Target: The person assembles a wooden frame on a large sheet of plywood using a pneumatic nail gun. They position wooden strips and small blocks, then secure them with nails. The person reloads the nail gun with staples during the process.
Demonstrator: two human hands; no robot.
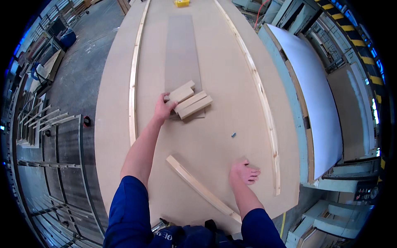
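My left hand (pixel 163 108) is closed on the near-left end of a small bunch of short wooden blocks (pixel 194 104). Those blocks lie side by side, their ends uneven, over the near end of a thin grey-brown strip of board (pixel 180 49). Low over the large tan panel, my right hand (pixel 246 172) has its fingers stretched out to the right, and I see nothing held in it. A small bluish metal piece (pixel 233 134) lies just beyond that hand. Between my forearms a loose wooden batten (pixel 198 184) rests at a slant.
Long wooden battens run along the panel's left (pixel 133 82) and right (pixel 257 80) sides. At the far end sits a yellow object (pixel 181 3). A metal rack (pixel 80 161) stands left of the panel. On the right is machinery with a white sheet (pixel 310 91).
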